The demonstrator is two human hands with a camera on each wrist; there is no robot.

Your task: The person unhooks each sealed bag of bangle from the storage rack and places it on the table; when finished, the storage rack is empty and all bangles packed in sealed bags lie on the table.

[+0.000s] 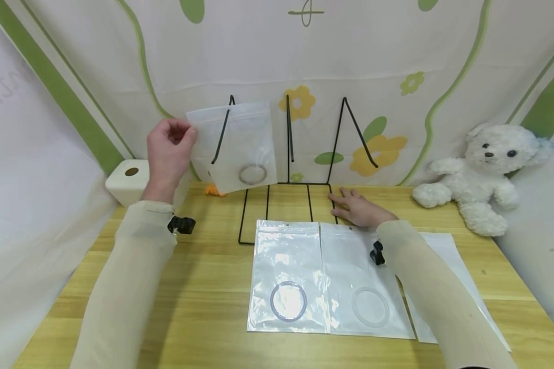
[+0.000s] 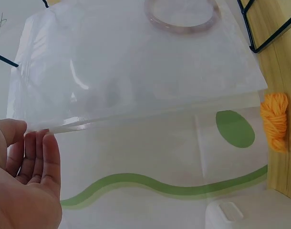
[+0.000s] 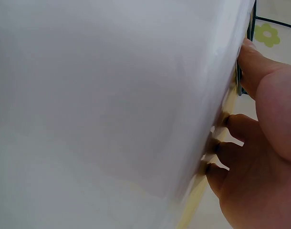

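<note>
My left hand (image 1: 170, 148) pinches the side edge of a clear zip bag (image 1: 244, 141) near its top corner. The bag hangs at the left prong of a black wire rack (image 1: 304, 183), one wire crossing in front of it. Inside, low down, is a pale brownish bangle (image 2: 183, 28). My right hand (image 1: 361, 210) rests fingers spread at the right side of the rack's base, fingertips down by the wire. Just in front of it lie two more zip bags, one with a purplish bangle (image 1: 288, 301), the other with a whitish bangle (image 1: 371, 307).
Another flat white bag (image 1: 443, 256) lies partly under my right forearm. A white plush bear (image 1: 482, 174) sits at the back right. At the back left stand a white tissue box (image 1: 124, 184) and a bundle of orange yarn (image 2: 275, 121). A patterned curtain hangs behind the rack.
</note>
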